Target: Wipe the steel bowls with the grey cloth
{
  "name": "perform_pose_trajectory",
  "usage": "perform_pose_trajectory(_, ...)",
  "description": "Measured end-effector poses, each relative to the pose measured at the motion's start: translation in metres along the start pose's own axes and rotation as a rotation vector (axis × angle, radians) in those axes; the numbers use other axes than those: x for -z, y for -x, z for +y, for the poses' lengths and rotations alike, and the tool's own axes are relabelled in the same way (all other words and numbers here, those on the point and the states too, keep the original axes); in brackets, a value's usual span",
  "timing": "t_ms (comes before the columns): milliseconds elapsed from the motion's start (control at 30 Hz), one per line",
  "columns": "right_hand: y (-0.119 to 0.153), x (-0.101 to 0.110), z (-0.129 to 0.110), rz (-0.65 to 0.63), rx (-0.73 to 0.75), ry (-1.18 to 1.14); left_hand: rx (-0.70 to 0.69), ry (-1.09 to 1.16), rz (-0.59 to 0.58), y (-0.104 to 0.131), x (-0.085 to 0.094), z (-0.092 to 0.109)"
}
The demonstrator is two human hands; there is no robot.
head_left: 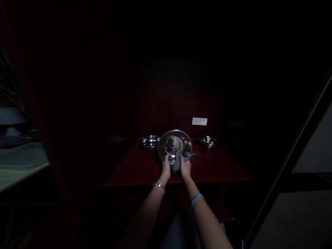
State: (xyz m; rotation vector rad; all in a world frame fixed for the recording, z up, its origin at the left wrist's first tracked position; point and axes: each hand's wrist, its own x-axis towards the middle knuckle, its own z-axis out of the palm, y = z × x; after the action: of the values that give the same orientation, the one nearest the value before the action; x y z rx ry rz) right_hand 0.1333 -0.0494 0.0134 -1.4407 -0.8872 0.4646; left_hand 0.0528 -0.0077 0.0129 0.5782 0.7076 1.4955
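Note:
A round, shiny metal bowl (174,143) is held tilted up above the dark red table, its inside facing me. My left hand (166,168) grips the lower left rim, thumb over the inside edge. In my right hand (185,168) is a grey cloth (177,162), pressed against the lower right of the bowl with a loose corner sticking out to the right. The fingers behind the bowl are hidden. Further back, a wide metal bowl (150,142) sits to the left, partly covered by the held one. On the right lie stacked smaller metal bowls (208,141).
The dark red tabletop (215,167) spans the middle, against a dark back wall with a white socket panel (199,121). At the left edge, a shelf (23,169) carries a clear plastic container (24,155). A pale cabinet-like surface (311,211) is at the right. The surroundings are very dim.

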Motion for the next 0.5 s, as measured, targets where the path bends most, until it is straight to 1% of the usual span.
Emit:
perform_pose_trajectory(133,-0.0006,-0.0002,0.0,-0.017,-0.035,-0.02,-0.003,0.029,-0.014,0.0024,-0.0016,0.0013)
perform_pose_trajectory(500,0.0007,0.0004,-0.0013,-0.012,-0.008,0.021,-0.004,0.025,-0.016,0.0075,-0.0034,0.0051)
